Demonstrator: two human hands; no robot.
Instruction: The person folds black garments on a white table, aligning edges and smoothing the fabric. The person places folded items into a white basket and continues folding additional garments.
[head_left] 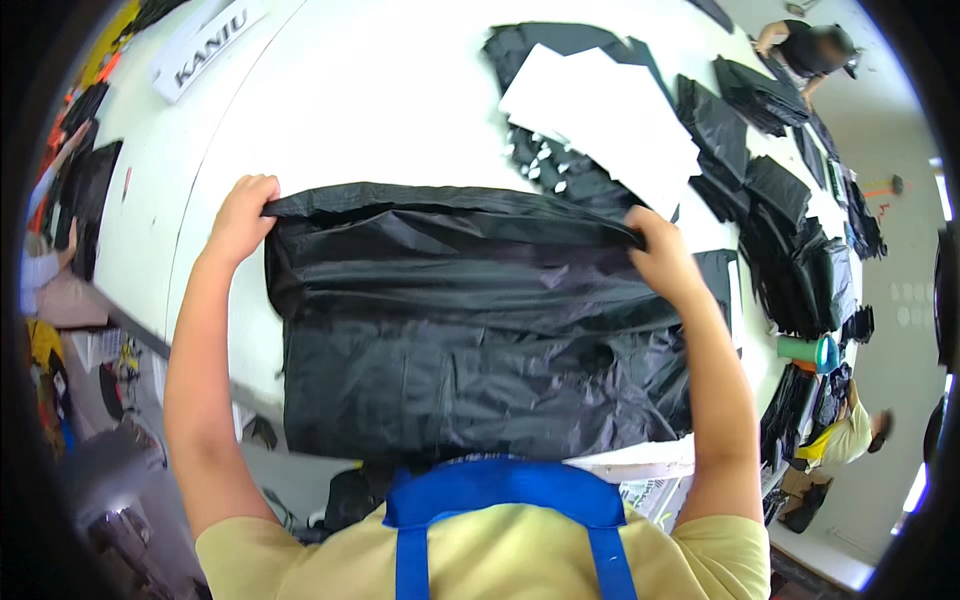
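Observation:
A wide piece of thin, shiny black material [430,290] lies in front of me and hangs over the near table edge. Whether it is cloth or plastic film I cannot tell. My left hand [248,212] grips the far left corner, fingers closed round it. At the far right corner my right hand [660,252] is closed on the same edge. Between them the far edge is raised a little and forms a long fold. The nearer part lies flatter, with creases toward the right.
White sheets [610,115] rest on dark pieces beyond my right hand. Stacks of folded black material [760,190] line the right side. A white box [205,50] stands at the far left of the white table [370,90]. Other people work at the left and right.

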